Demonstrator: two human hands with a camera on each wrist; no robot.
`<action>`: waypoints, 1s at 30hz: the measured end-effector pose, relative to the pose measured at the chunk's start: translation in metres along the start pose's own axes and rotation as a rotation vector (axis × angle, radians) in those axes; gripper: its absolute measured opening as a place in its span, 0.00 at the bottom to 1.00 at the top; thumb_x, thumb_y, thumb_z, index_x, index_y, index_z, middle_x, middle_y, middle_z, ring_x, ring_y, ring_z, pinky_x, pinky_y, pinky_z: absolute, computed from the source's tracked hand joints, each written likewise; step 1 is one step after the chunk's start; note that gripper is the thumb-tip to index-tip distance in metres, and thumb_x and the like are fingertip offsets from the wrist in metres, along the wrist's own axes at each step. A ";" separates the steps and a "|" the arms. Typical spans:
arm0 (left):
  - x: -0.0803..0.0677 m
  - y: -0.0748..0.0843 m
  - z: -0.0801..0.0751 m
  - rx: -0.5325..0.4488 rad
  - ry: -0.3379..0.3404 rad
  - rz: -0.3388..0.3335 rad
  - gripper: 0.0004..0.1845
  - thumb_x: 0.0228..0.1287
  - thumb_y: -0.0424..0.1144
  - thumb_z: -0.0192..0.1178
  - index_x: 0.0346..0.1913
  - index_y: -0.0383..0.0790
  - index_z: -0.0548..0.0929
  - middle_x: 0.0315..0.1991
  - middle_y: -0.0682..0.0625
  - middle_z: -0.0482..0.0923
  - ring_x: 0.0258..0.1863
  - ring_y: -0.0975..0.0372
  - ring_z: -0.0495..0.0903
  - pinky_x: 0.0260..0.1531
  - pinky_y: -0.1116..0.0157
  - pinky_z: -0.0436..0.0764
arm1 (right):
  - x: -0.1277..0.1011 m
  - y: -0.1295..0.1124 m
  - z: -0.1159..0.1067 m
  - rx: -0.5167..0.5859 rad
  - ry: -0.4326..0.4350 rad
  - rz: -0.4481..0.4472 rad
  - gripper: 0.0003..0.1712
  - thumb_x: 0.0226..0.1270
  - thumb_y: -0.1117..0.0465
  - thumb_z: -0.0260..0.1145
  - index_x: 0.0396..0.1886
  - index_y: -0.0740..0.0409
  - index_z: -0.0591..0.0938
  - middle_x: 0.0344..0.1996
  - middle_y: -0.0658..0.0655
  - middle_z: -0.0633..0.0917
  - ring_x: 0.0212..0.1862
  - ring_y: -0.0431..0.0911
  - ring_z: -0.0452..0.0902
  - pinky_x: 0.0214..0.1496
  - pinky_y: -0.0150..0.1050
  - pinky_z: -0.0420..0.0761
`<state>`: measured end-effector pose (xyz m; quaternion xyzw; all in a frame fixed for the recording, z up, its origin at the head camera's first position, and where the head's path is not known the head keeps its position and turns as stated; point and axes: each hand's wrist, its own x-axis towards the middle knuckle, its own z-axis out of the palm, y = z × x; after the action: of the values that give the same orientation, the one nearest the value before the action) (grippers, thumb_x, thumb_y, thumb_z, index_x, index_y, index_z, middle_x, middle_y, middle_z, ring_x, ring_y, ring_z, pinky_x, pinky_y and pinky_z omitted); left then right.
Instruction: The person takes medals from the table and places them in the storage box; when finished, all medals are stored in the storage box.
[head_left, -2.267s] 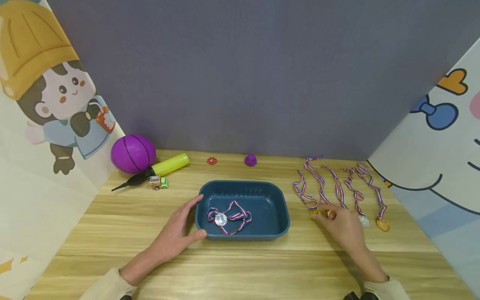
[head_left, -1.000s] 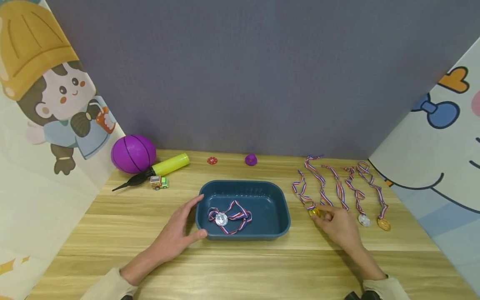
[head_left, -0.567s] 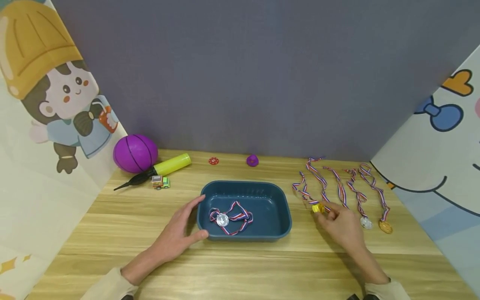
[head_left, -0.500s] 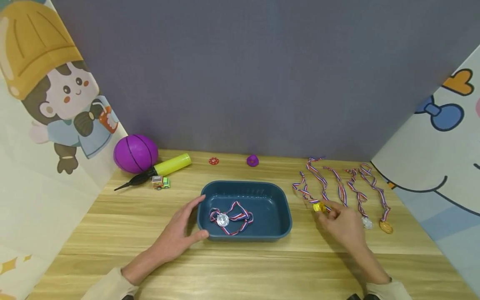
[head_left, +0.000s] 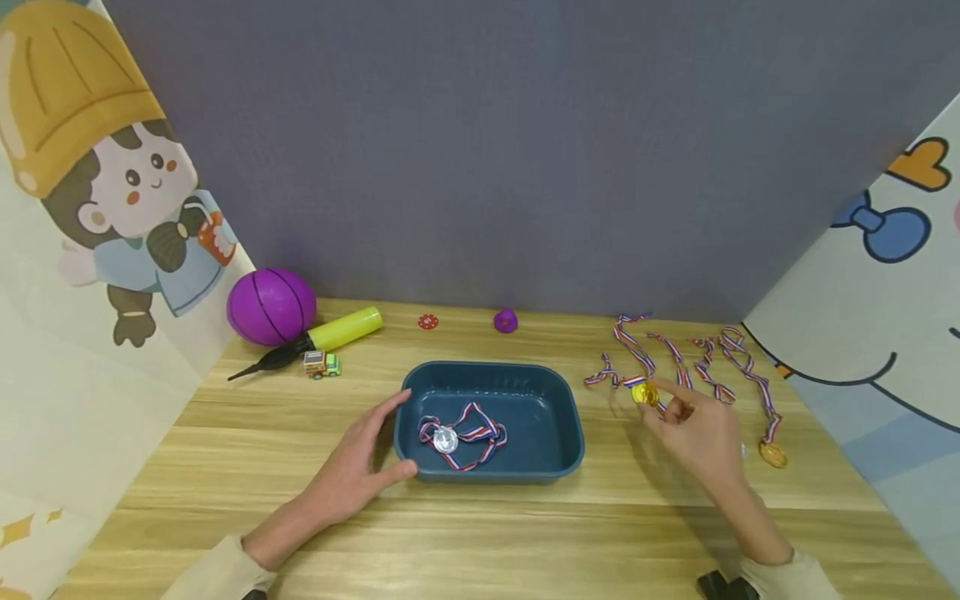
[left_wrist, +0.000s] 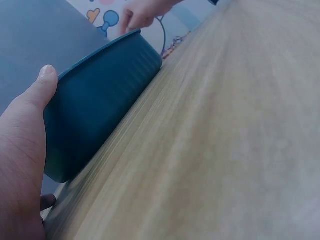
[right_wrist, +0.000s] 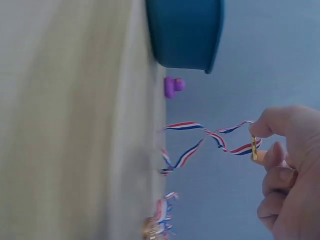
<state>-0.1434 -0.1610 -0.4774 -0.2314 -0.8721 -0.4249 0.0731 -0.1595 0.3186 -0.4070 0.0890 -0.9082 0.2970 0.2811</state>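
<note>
Right hand (head_left: 693,429) pinching gold medal (head_left: 644,393), lifted off tabletop (head_left: 525,533) – ribbon (right_wrist: 210,137) trailing, at 3 o'clock of blue tray (head_left: 570,433). Left hand (head_left: 352,471) cupping tray's 9 o'clock wall – fingers relaxed.

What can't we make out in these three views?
- Silver medal behind the right hand: hidden in the head view, only its ribbon shows.
- Tray contents: left wrist view sees just the outer wall.
- Gold medal face: edge-on between fingers in the right wrist view.
- Left hand: cut off by the left wrist frame edge.
- Red disc markings: too small in the head view.
</note>
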 end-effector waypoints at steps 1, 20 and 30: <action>0.000 0.000 0.000 0.000 0.001 0.002 0.50 0.72 0.61 0.73 0.90 0.58 0.59 0.85 0.37 0.65 0.79 0.32 0.68 0.71 0.23 0.69 | 0.003 -0.001 -0.001 0.003 0.006 -0.012 0.18 0.58 0.68 0.82 0.50 0.67 0.94 0.13 0.42 0.75 0.16 0.32 0.60 0.20 0.30 0.62; 0.000 -0.001 0.003 -0.018 -0.007 0.013 0.50 0.74 0.69 0.68 0.90 0.57 0.58 0.85 0.37 0.65 0.79 0.32 0.67 0.72 0.23 0.68 | 0.033 -0.042 -0.007 0.057 -0.028 0.045 0.18 0.67 0.65 0.81 0.56 0.62 0.93 0.15 0.47 0.76 0.16 0.37 0.63 0.19 0.32 0.62; 0.000 -0.001 -0.001 -0.015 -0.003 0.008 0.50 0.73 0.64 0.71 0.90 0.58 0.58 0.85 0.38 0.64 0.79 0.32 0.67 0.72 0.22 0.67 | 0.047 -0.064 -0.027 0.164 0.112 0.030 0.20 0.62 0.69 0.84 0.55 0.62 0.94 0.15 0.46 0.76 0.16 0.35 0.63 0.21 0.27 0.63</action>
<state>-0.1440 -0.1622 -0.4779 -0.2360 -0.8682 -0.4306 0.0714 -0.1647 0.2834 -0.3315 0.0813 -0.8650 0.3789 0.3188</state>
